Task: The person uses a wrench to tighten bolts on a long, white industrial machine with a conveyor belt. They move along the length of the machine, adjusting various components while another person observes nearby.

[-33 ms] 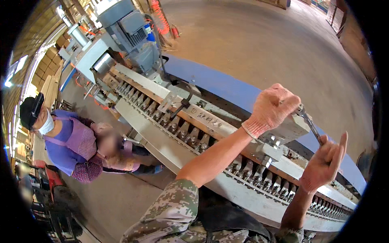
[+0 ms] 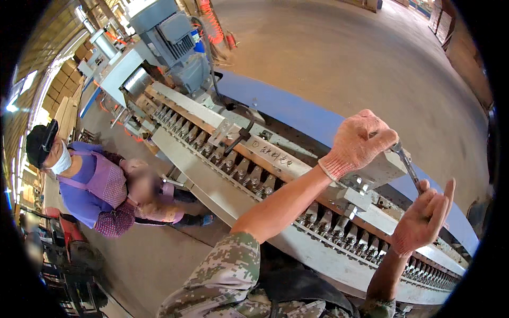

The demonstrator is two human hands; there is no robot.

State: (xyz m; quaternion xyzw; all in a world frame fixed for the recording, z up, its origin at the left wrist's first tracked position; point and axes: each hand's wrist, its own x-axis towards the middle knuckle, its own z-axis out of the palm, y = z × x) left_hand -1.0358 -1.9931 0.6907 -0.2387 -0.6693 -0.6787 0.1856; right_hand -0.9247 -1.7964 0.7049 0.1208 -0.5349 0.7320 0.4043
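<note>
A metal wrench (image 2: pixel 407 163) slants over the top of the long grey machine (image 2: pixel 233 206), on its far side. My left hand (image 2: pixel 359 144), in a pale pink knit glove, is closed at the wrench's upper end beside a grey metal block (image 2: pixel 384 168). Its fingertips hide what the wrench's head sits on. My right hand (image 2: pixel 422 220), gloved alike, grips the lower end of the handle between thumb and fingers, with one finger pointing up. Below my forearms runs a row of metal links with springs and bolts (image 2: pixel 339 228).
A large motor (image 2: pixel 172 40) and a cylinder (image 2: pixel 105 45) stand at the machine's far left end. A blue panel (image 2: pixel 286 100) borders the far side. At left, a person (image 2: pixel 93 183) in a purple apron is beside the machine. A coiled orange hose (image 2: pixel 211 24) hangs behind.
My left hand has shifted slightly to the right and its thumb is a little lower at the wrench head. My right hand has barely moved.
</note>
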